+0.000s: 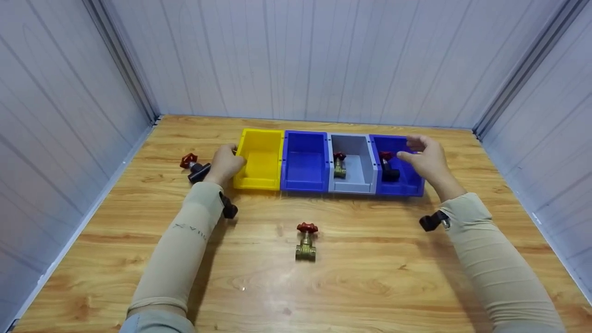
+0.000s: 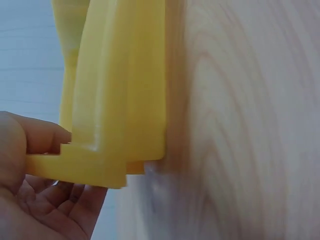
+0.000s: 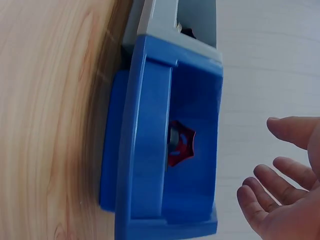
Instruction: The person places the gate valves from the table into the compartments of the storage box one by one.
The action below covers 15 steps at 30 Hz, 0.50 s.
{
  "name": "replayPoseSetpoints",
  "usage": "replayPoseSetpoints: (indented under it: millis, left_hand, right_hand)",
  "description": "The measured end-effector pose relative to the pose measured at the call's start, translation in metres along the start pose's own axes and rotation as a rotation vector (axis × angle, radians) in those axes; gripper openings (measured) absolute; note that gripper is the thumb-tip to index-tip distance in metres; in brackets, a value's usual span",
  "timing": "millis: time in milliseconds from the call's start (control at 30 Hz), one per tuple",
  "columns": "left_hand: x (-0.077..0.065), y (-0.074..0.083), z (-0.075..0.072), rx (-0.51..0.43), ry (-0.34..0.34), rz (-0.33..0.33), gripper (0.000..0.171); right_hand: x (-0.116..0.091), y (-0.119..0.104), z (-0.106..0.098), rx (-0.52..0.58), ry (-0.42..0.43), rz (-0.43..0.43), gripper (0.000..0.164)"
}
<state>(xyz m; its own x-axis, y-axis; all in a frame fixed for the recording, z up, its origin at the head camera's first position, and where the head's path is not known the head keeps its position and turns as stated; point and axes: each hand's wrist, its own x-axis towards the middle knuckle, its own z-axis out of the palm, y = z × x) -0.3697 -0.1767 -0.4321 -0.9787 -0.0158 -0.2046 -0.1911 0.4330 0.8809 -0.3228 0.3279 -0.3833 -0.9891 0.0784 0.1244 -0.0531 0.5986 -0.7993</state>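
Left hand (image 1: 225, 164) is gripping yellow bin (image 1: 256, 183) by side; right hand (image 1: 428, 159) is hovering unclasped beside end blue bin (image 3: 150, 130). Seemingly adjusting placement; next move probably needing right-side grip.

"Where's the left hand (image 1: 225, 165)?"

"At the left end of the row of bins (image 1: 329, 178), gripping its edge between thumb and fingers."

"And the right hand (image 1: 428, 159)?"

"By the row's right end, thumb held apart from loosely bent fingers."

"The arms?"

"Left forearm (image 1: 178, 245) and right forearm (image 1: 499, 259), both sleeved, reach from the row's near side toward its opposite ends."
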Motion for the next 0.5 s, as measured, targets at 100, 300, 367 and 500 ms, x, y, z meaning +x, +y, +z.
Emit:
replayPoseSetpoints:
  millis: [100,300,367,500]
  left_hand:
    - [-0.002,0.001,-0.001,0.015,0.000,0.008,0.047]
    - [-0.009,0.004,-0.002,0.066,0.005,0.068,0.055]
    - [-0.011,0.006,-0.002,0.092,0.009,0.087,0.058]
    - [-0.015,0.009,-0.002,0.130,0.024,0.101,0.065]
  right_hand:
    - [0.002,0.005,-0.002,-0.001,0.008,0.010,0.061]
    - [0.005,0.014,-0.005,0.009,0.025,0.043,0.062]
    - [0.007,0.017,-0.007,0.020,0.022,0.062,0.064]
    - [0.011,0.024,-0.008,0.029,0.014,0.094,0.070]
